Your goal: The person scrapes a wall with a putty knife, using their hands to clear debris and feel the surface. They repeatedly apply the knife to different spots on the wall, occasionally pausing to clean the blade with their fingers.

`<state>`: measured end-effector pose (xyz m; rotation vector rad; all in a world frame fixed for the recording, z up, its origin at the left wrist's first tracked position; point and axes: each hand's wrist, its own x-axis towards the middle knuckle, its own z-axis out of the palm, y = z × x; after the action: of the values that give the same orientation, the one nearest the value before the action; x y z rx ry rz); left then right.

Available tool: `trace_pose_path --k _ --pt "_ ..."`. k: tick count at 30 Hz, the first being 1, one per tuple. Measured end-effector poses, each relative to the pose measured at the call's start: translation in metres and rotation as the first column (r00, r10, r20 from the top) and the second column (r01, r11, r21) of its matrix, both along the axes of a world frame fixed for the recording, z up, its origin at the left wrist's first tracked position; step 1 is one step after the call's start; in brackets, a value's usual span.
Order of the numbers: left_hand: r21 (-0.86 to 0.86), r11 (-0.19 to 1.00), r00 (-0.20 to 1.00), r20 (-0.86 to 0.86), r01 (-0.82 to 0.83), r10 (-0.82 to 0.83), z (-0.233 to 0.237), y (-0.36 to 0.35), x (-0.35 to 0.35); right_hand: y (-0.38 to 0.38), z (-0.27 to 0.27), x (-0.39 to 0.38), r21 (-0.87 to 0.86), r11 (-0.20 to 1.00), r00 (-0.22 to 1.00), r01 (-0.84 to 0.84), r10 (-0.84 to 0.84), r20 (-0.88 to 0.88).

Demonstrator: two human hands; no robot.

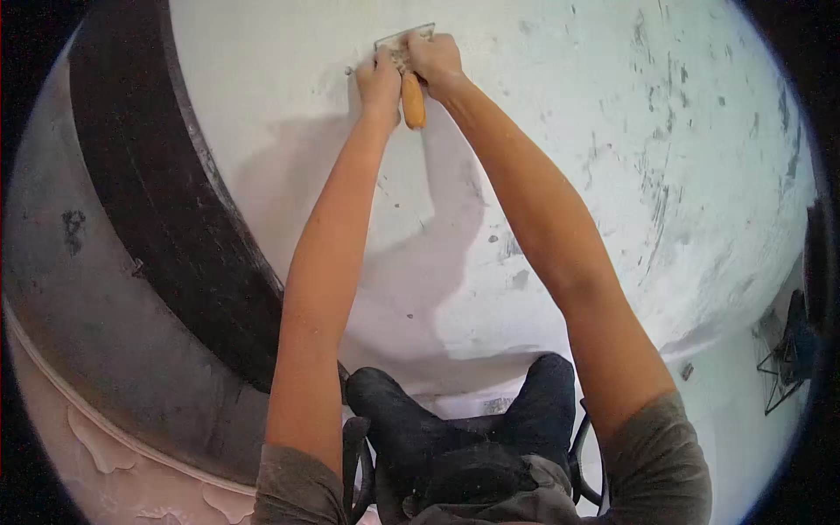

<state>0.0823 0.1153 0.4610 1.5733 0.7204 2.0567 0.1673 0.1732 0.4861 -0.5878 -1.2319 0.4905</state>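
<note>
A putty knife (413, 103) with an orange-yellow handle lies near the top of the view, its handle pointing back toward me. Its wide blade, smeared with pale material, rests against or just above a large white surface (542, 114). From the left side, my left hand (379, 86) grips the knife where blade and handle meet. My right hand (436, 63) is closed on the blade's right side, fingers bent over it. Parts of the blade and several fingertips are hidden. Dark scuffs and small specks mark the white surface.
A wide black curved band (166, 184) borders the white surface on the left, with a grey surface (66, 210) beyond it. My legs (455, 437) are close below, between dark chair arms (357, 464). A dark object with thin legs (787, 350) stands far right.
</note>
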Motion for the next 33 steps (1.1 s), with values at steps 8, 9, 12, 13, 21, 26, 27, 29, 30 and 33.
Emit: trace_pose_path --k 8,9,12,13,21,26,27,29,30,33 --pt "-0.030 1.000 1.000 -0.028 0.002 -0.003 0.001 -0.006 -0.003 -0.003 -0.004 -0.002 0.000 0.998 0.998 -0.058 0.058 -0.029" --pt "-0.021 1.000 0.999 -0.047 -0.004 0.003 0.001 -0.002 -0.005 0.001 -0.004 -0.003 -0.004 0.998 0.998 -0.056 0.056 -0.030" --pt "0.000 0.999 0.999 0.036 0.034 -0.034 0.002 0.008 -0.002 0.008 0.000 -0.003 -0.033 0.998 0.998 -0.060 0.059 -0.039" --pt "0.000 0.999 0.999 0.033 0.037 -0.037 0.003 0.010 -0.002 0.007 0.001 -0.002 -0.016 0.996 0.995 -0.093 0.092 -0.039" --pt "0.045 0.997 0.995 0.072 0.061 -0.064 0.000 0.007 0.003 0.004 0.002 -0.003 -0.046 0.991 0.992 -0.127 0.125 -0.034" --pt "-0.005 0.998 0.998 0.006 -0.067 0.067 0.003 -0.009 0.007 -0.012 0.000 -0.003 -0.065 0.998 1.000 0.024 -0.024 -0.004" --pt "-0.033 0.994 0.994 0.015 -0.106 0.106 0.003 -0.008 0.008 -0.014 0.000 -0.003 -0.067 0.997 1.000 0.023 -0.023 -0.004" --pt "-0.015 0.998 0.997 0.054 -0.062 0.063 0.003 -0.005 0.009 -0.019 -0.002 -0.004 -0.035 0.996 0.997 0.079 -0.079 0.005" --pt "0.009 1.000 0.996 0.092 -0.018 0.017 0.005 0.000 0.009 -0.016 -0.002 -0.004 -0.034 0.996 0.997 0.078 -0.078 0.006" --pt "0.037 0.999 0.995 0.093 -0.032 0.028 0.007 0.011 0.007 -0.016 -0.001 -0.005 -0.047 0.997 0.998 0.069 -0.069 -0.002"
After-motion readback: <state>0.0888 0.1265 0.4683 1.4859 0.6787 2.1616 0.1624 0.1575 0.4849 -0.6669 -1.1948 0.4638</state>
